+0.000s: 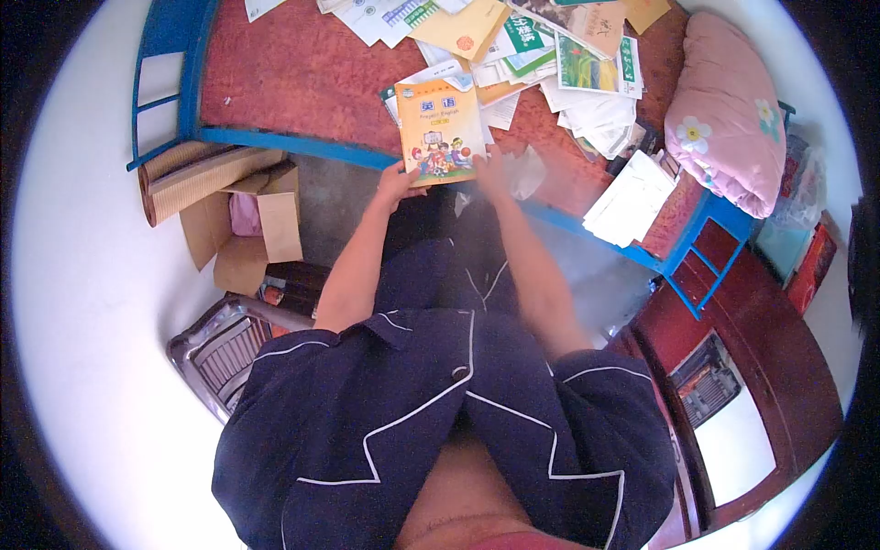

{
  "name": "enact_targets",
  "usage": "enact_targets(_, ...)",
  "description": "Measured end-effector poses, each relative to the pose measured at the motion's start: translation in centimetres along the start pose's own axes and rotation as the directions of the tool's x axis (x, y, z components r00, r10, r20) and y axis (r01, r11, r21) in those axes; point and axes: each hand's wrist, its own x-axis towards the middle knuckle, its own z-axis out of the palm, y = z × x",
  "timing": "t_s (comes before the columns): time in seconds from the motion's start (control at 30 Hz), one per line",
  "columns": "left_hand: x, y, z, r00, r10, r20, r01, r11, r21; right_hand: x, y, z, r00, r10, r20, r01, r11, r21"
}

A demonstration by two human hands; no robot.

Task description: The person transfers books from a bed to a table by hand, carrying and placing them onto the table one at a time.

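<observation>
Between my two hands is a yellow textbook with cartoon children and large Chinese characters on its cover. My left hand grips its lower left corner, fingers partly under the book. My right hand is closed at the lower right edge; the fingers behind the cover are hidden. The book is above the near edge of a bed covered in red patterned cloth. Just beyond it lies a loose pile of papers and booklets, among them a green-and-white booklet and a picture-covered book.
A blue bed frame runs along the near side. A pink flowered quilt rests at the right end, near a stack of white papers. At left are an open cardboard box, a rolled mat and a chair.
</observation>
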Motion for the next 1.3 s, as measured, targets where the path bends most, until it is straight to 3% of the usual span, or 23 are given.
enact_targets(0.17, -2.7, 0.9, 0.5, 0.994, 0.064, 0.085, -0.061, 0.998, -0.030, -2.3, -2.0, -2.0, 0.998, 0.066, -0.009, -0.066, 0.998, -0.009)
enact_targets(0.23, -2.6, 0.1, 0.3, 0.993, 0.077, 0.092, -0.080, 0.996, 0.027, -4.4, -3.4, -2.8, 0.990, 0.140, -0.036, -0.131, 0.976, 0.175)
enact_targets(0.27, -2.1, -0.2, 0.1, 0.987, 0.084, 0.138, -0.098, 0.990, 0.098, -4.9, -1.7, -2.8, 0.993, -0.012, -0.115, 0.009, 1.000, -0.026)
enact_targets(0.3, -2.3, 0.4, 0.4, 0.979, 0.096, 0.177, -0.119, 0.985, 0.125, -6.5, -2.3, -2.9, 0.989, 0.054, -0.135, -0.015, 0.960, 0.279)
enact_targets(0.37, -3.3, 1.6, 1.1, 0.974, 0.052, 0.222, -0.118, 0.947, 0.298, -8.1, 0.8, -2.5, 0.983, 0.147, -0.109, -0.081, 0.883, 0.463)
enact_targets(0.4, -3.8, 2.2, 1.8, 0.970, 0.042, 0.241, -0.118, 0.944, 0.309, -9.2, 1.2, -2.7, 0.977, 0.150, -0.152, -0.060, 0.874, 0.482)
enact_targets(0.47, -3.7, 2.8, 2.9, 0.954, 0.018, 0.300, -0.143, 0.905, 0.401, -11.9, 1.4, -3.0, 0.930, 0.319, -0.182, -0.180, 0.827, 0.533)
enact_targets(0.57, -2.9, 2.5, 5.0, 0.910, -0.043, 0.411, -0.173, 0.864, 0.473, -15.7, 0.5, -4.7, 0.874, 0.384, -0.298, -0.169, 0.815, 0.555)
enact_targets(0.7, -4.5, 2.0, 9.6, 0.821, -0.242, 0.517, -0.166, 0.766, 0.621, -21.1, 1.1, -6.6, 0.761, 0.442, -0.474, -0.106, 0.806, 0.582)
enact_targets(0.73, -5.7, 1.9, 11.3, 0.818, -0.282, 0.501, -0.147, 0.739, 0.657, -22.2, 2.0, -7.4, 0.728, 0.510, -0.457, -0.187, 0.790, 0.584)
enact_targets(0.87, -7.5, -1.8, 14.7, 0.773, -0.419, 0.477, -0.196, 0.557, 0.807, -29.2, 4.6, -6.3, 0.615, 0.600, -0.511, -0.136, 0.719, 0.682)
enact_targets(0.93, -8.8, -4.3, 16.2, 0.740, -0.506, 0.443, -0.216, 0.445, 0.869, -32.3, 7.7, -4.5, 0.584, 0.706, -0.402, -0.065, 0.533, 0.843)
enact_targets(0.97, -9.8, -5.6, 17.3, 0.726, -0.533, 0.435, -0.229, 0.409, 0.884, -34.1, 8.6, -4.0, 0.552, 0.729, -0.405, -0.046, 0.512, 0.858)
enact_targets(1.03, -12.0, -8.9, 18.3, 0.724, -0.561, 0.401, -0.303, 0.263, 0.916, -38.4, 9.3, -1.7, 0.466, 0.806, -0.365, 0.143, 0.339, 0.930)
enact_targets(1.1, -13.5, -12.3, 19.4, 0.703, -0.609, 0.367, -0.327, 0.182, 0.927, -42.6, 10.4, 0.2, 0.393, 0.841, -0.373, 0.216, 0.309, 0.926)
enact_targets(1.17, -14.0, -16.9, 20.6, 0.624, -0.671, 0.400, -0.473, 0.084, 0.877, -46.8, 11.2, 2.7, 0.300, 0.879, -0.372, 0.290, 0.287, 0.913)
enact_targets(1.23, -17.8, -20.4, 22.4, 0.609, -0.697, 0.380, -0.488, 0.048, 0.871, -49.9, 11.3, 3.8, 0.156, 0.929, -0.335, 0.457, 0.233, 0.858)
enact_targets(1.27, -19.2, -22.2, 22.8, 0.585, -0.713, 0.387, -0.538, 0.016, 0.843, -52.0, 11.3, 4.3, 0.112, 0.939, -0.324, 0.488, 0.232, 0.842)
enact_targets(1.3, -20.2, -23.9, 22.9, 0.564, -0.726, 0.393, -0.585, -0.015, 0.811, -54.0, 10.7, 4.6, 0.020, 0.933, -0.361, 0.414, 0.321, 0.852)
